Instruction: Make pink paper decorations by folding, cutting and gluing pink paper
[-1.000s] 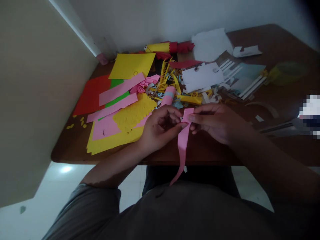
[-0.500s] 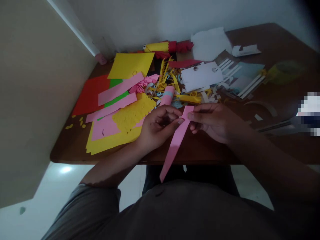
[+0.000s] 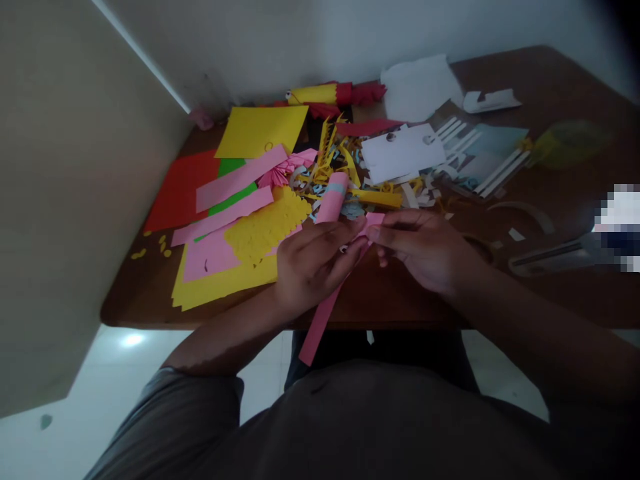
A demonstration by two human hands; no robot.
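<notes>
Nearest, at the bottom of the frame, a grey shirt [image 3: 370,420] is seen. Just above it, the free end of a pink strip [image 3: 323,327] is left hanging past the front edge of the table [image 3: 400,307]. The strip's upper end is held at the centre of the frame, where it is clamped between the thumb and fingers of the right hand [image 3: 423,250]. The left hand [image 3: 313,263] is brought close against the same end, thumb and forefinger nearly together; whether the strip is gripped by them cannot be told. A small white piece [image 3: 343,249] is seen between those fingers.

The step in hand is judged to be close fingertip work at the strip's upper end. For the next move, a steady right pinch and light left pressure seem to be called for, since thin paper is easily creased.

Beyond the hands, a pink tube [image 3: 327,207] is placed near the centre. At centre left, yellow sheets [image 3: 225,290] are overlapped by a scalloped yellow paper [image 3: 267,227]. Farther up, scraps [image 3: 345,157] are heaped beside a white card [image 3: 405,157]. Farthest, at the top centre, a yellow-and-red tube [image 3: 320,94] is set near the wall [image 3: 280,40].
</notes>
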